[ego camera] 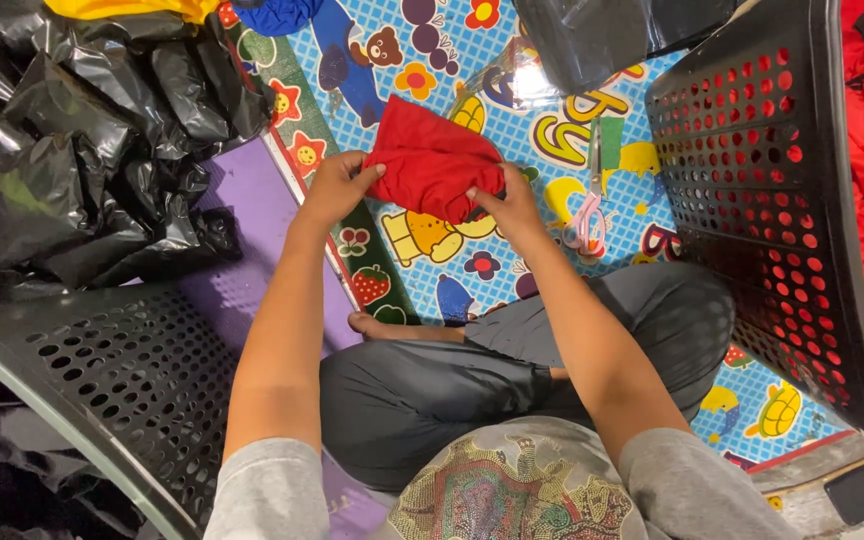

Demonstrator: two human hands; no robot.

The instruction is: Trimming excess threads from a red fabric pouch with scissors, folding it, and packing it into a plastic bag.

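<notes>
Head view: we sit cross-legged on the mat (422, 60), left hand (337, 185) and right hand (510, 205) both pinching the folded red cloth (432, 165) above it; scissors (589, 215) just right, black bags (82, 150) far left.

A heap of glossy black plastic packages (82, 140) lies to the left of the left hand (337, 185), crumpled, rounded and stacked against one another, reaching up to the top-left corner. One more black plastic bag (592, 35) lies beyond the right hand (512, 205), at the top edge, smoother and catching the light. At the bottom-left corner, well behind the left hand, dark crinkled plastic (12, 470) shows beside a crate; it may be more such packages.
</notes>
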